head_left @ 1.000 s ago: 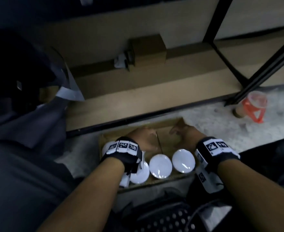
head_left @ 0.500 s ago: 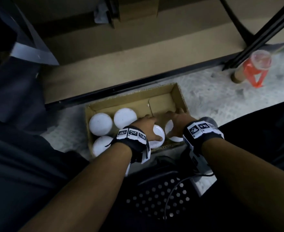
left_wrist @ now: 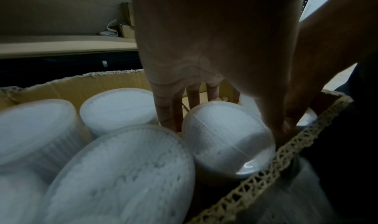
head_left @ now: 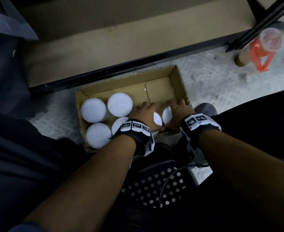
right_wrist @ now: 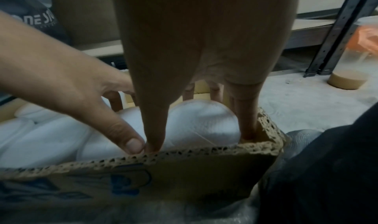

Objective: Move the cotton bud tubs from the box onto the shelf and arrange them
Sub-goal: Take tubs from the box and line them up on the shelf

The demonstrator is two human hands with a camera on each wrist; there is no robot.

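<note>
An open cardboard box [head_left: 179,81] sits on the floor holding several white-lidded cotton bud tubs; three stand free at its left [head_left: 93,110] [head_left: 120,104] [head_left: 98,135]. My left hand [head_left: 145,113] reaches down over a near tub [left_wrist: 225,137], fingers [left_wrist: 169,114] on its far side and thumb by the box's near wall, gripping it. My right hand [head_left: 177,111] grips the neighbouring tub [right_wrist: 204,124] in the near right corner, thumb on its left and fingers [right_wrist: 245,114] on its right. The two thumbs touch. Both tubs still stand in the box.
A low wooden shelf board [head_left: 104,52] with a black front rail lies just beyond the box. A black shelf upright [head_left: 263,22] and a drink cup in an orange bag [head_left: 270,41] stand at the right. A perforated black stool [head_left: 154,190] is below my arms.
Both hands drew back from the bare far right part of the box and lowered around the two near tubs. The head view tilted down, closer to the box.
</note>
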